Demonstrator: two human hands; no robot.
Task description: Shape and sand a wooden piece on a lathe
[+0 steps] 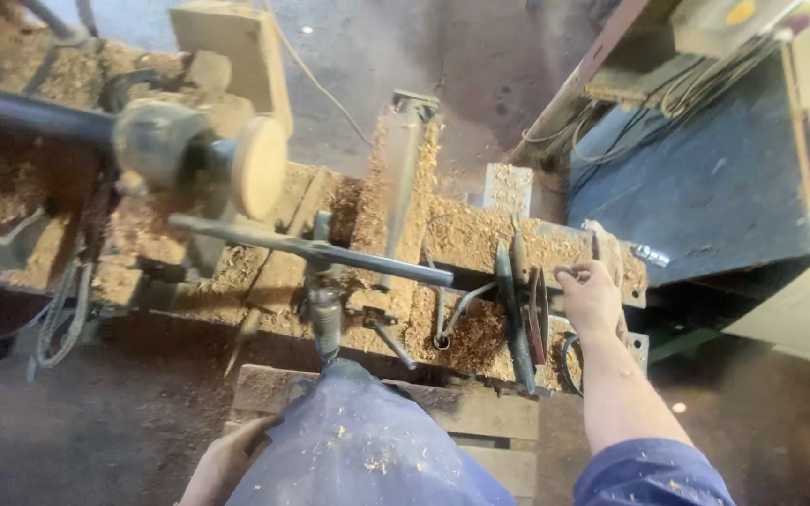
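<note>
on the sawdust-covered lathe desk, our right hand closes on long dark metal chisels; next, we judge, lifting one cleanly. our left hand rests open by the blue trousers.

Two hands show: one right hand reaching among the tools and one left hand low by the blue trouser leg. On the sawdust-covered lathe bed lie about three long turning tools side by side, though their blades overlap and the count is unsure. There is one round wooden disc on the spindle, one long tool rest, and one wooden pallet below.
</note>
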